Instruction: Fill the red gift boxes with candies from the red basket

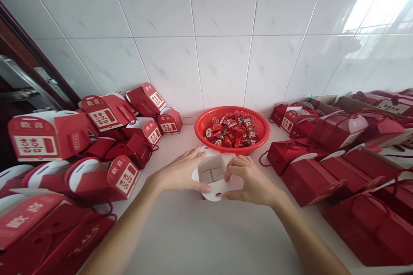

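A small gift box (212,166) stands on the white counter in front of me, its flaps spread and its pale inside showing bare folded bottom panels. My left hand (182,169) holds the box's left side, thumb pressed on the front flap and fingers stretched toward the back. On the other side my right hand (250,180) grips the right and front flaps between curled fingers and thumb. Just behind the box sits a red plastic basket (200,135) with many wrapped candies (230,131) in it.
Several red gift boxes (106,118) are piled on the left, beside a dark door with a metal handle (26,77). More red boxes (309,176), some with cord handles, fill the right side. A white tiled wall (222,64) closes off the back.
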`<state>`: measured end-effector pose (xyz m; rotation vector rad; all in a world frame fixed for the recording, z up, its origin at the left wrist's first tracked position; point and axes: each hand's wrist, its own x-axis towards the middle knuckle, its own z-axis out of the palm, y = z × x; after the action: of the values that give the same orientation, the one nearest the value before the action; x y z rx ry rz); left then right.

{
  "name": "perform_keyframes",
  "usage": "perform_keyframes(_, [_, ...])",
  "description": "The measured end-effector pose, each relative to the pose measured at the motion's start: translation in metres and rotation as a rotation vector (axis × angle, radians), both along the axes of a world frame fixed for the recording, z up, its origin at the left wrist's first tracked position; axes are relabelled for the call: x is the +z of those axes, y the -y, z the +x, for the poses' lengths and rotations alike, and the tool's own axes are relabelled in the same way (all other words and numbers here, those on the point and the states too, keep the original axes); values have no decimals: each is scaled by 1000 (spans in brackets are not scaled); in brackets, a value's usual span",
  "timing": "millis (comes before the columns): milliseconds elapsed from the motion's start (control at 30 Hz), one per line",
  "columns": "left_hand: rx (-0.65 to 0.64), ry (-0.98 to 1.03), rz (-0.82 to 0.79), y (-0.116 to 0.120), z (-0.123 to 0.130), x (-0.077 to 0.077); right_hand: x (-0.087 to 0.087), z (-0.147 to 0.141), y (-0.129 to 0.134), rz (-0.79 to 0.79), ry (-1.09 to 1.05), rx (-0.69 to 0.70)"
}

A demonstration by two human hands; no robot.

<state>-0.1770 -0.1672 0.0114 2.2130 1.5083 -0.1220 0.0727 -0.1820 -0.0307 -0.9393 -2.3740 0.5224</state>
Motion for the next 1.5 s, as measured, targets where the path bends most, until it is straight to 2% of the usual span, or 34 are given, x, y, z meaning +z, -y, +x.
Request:
perform_keyframes(100, [-1, 4, 12, 0, -1, 0, 0, 1, -1, 31, -11, 23])
perform_keyframes(233, [-27, 44, 64, 4, -2, 5, 3, 1, 0, 30, -212, 12])
perform_keyframes(300, [-44, 64, 109, 6, -2, 8, 3, 1, -2, 18, -323, -68])
perform_keyframes(433, [-70, 113, 213, 6, -4, 16, -4, 1, -10, -47, -489, -349])
perform_keyframes(500, [-66, 163, 288, 2, -3, 21, -9, 1, -15, -113, -548, -422])
perform_keyframes(633, [-51, 211, 385, -21, 7, 40, -20, 5, -26, -228, -574, -383])
perform_keyframes(733, [-102, 150, 324, -52, 22, 51, -27, 10, -32, -264, -494, -331])
perform_keyframes(800, [-170, 74, 261, -77, 34, 53, -30, 14, -35, -288, -434, -290])
perform_keyframes(967, [-327, -163, 189, -134, 68, 35, -40, 20, -42, -276, -202, -245])
perform_keyframes(1100, [-394, -170, 154, -161, 92, 16, -53, 18, -47, -241, -117, -298])
perform_keyframes(1333, [-489, -158, 103, -180, 131, -7, -70, 12, -53, -203, -90, -316])
perform_keyframes(1433, [-549, -241, 115, -180, 139, -10, -73, 12, -55, -209, -106, -314])
perform_keyframes(1500, [-556, -288, 136, -179, 139, -6, -76, 12, -57, -231, -129, -299])
